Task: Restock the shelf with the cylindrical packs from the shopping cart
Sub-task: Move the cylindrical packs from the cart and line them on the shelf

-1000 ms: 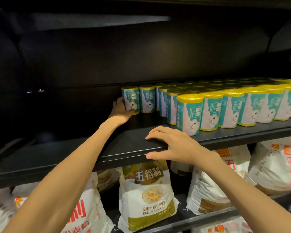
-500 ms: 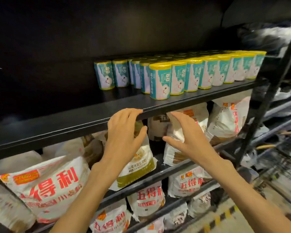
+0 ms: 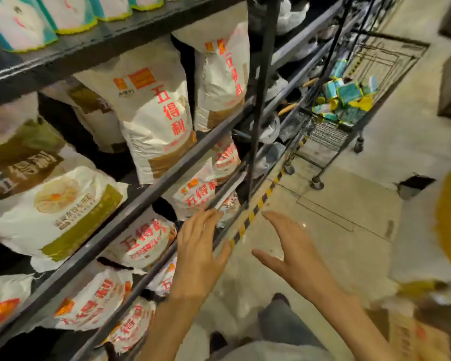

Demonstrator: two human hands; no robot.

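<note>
Teal and white cylindrical packs with yellow rims stand in a row on the dark upper shelf at the top left. More of these packs lie heaped in the wire shopping cart down the aisle at the upper right. My left hand hangs empty with straight fingers in front of the lower shelves. My right hand is beside it over the floor, fingers spread, holding nothing. Both hands are far from the cart and from the shelved packs.
White flour bags with red lettering fill the lower shelves. A black upright post divides the shelving. A yellow and black striped line runs along the floor by the shelf base. A blurred yellow and white object looms at the right edge.
My hands have left the upper shelf and dropped low in front of me. The view has swung down and right, bringing the cart and floor into sight.
</note>
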